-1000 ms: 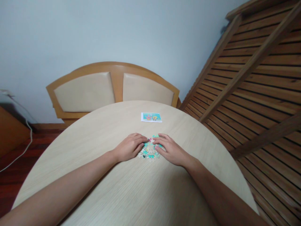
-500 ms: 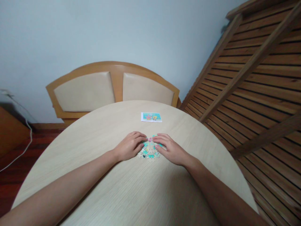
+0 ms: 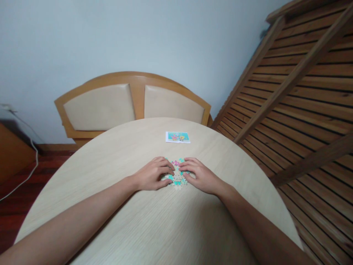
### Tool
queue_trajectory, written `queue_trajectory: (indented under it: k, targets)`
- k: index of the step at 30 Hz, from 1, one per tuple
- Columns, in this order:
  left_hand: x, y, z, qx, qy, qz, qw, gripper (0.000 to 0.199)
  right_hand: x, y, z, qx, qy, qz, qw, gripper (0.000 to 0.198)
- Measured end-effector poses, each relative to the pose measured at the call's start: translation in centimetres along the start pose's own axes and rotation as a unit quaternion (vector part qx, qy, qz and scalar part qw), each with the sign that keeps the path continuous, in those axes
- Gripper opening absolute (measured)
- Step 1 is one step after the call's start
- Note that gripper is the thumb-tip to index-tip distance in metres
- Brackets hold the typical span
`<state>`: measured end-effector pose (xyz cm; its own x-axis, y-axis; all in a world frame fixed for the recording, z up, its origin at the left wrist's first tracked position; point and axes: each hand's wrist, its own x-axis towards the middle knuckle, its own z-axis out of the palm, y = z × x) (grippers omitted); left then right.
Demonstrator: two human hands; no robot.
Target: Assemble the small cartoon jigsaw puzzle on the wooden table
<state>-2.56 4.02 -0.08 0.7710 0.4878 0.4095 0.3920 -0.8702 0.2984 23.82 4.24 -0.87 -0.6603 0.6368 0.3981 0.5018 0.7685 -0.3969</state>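
Now the bare left hand (image 3: pixel 153 175) and bare right hand (image 3: pixel 202 177) flank a low pile of small teal, cream and pink jigsaw pieces (image 3: pixel 178 177) on the round pale-wood table (image 3: pixel 132 224), fingers loosely curled and spread (no pinch visible). Spreading them looks like the step in hand, and next calls for light fingertips to part overlapped pieces, short of the flat teal picture card (image 3: pixel 178 137) beyond the pile.
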Motion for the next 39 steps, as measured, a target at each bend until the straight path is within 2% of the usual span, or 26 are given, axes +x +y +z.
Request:
queue_trajectory:
  k: [8,15,23,31,35,39]
  targets:
    - [0.0,0.0,-0.1,-0.012,-0.009,-0.002,1.0,0.016,0.2,-0.4,-0.2,0.035,0.021,0.012,0.999,0.012]
    - [0.0,-0.1,-0.1,-0.013,-0.014,0.001,1.0,0.017,0.2,-0.1,-0.5,0.058,0.054,0.089,0.993,0.01]
    - [-0.1,-0.2,-0.1,-0.016,-0.005,0.008,1.0,0.019,-0.1,1.2,-0.9,0.01,0.081,0.149,0.985,0.007]
    - [0.0,-0.1,-0.1,-0.012,0.007,-0.008,1.0,0.019,-0.1,1.3,-1.2,-0.019,0.072,0.113,0.991,0.004]
    - [-0.1,-0.5,0.0,-0.023,0.011,-0.018,1.0,0.019,-0.2,0.5,-1.7,0.011,0.037,0.068,0.997,0.004]
    - [-0.1,-0.7,0.1,-0.039,0.025,-0.037,0.998,0.017,-0.5,0.1,-1.9,0.019,0.003,0.062,0.998,0.008]
